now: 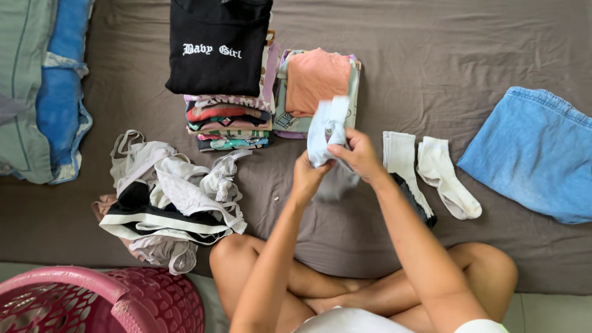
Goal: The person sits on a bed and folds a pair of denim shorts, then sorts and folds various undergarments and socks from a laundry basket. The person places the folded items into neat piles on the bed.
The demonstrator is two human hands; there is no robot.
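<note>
Centre frame | pale blue sock [325,131] is pinched by left hand [306,176] and right hand [357,154] | risk: grip slips, sock is dropped onto bed [431,55].

Two stacks of folded clothes: a tall one topped by a black shirt [217,46], a lower one topped by an orange top [316,77]. Two white socks [399,160] [445,176] lie flat. One folded denim garment [533,151], one pink laundry basket [102,301], one heap of unfolded underwear [169,197], two pillows [24,86] [61,92].

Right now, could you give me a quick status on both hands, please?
Left hand and right hand gripping pale blue sock. White socks beside. Nothing blocking.
</note>
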